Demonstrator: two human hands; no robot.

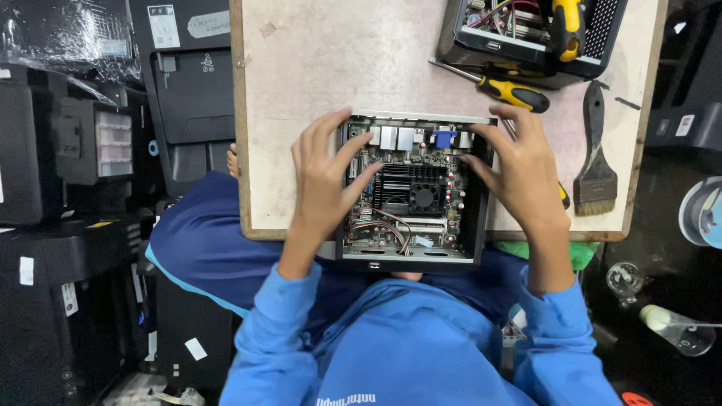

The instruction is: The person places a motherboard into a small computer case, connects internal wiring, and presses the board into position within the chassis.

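Note:
A small open computer case (415, 259) lies on the worn table (301, 68), hanging over its near edge. Inside sits a circuit board (410, 192) with a black heatsink, a fan and coloured wires. My left hand (323, 180) rests on the case's left wall, fingers spread and reaching onto the board's left side. My right hand (523, 173) grips the right wall, with fingertips touching the board's right edge. Both arms wear blue sleeves.
A yellow-handled screwdriver (511, 92) lies just beyond the case. A black brush (596, 162) lies at the right. A second open case (526, 34) with a yellow tool in it stands at the back right. Black machines crowd the floor at left.

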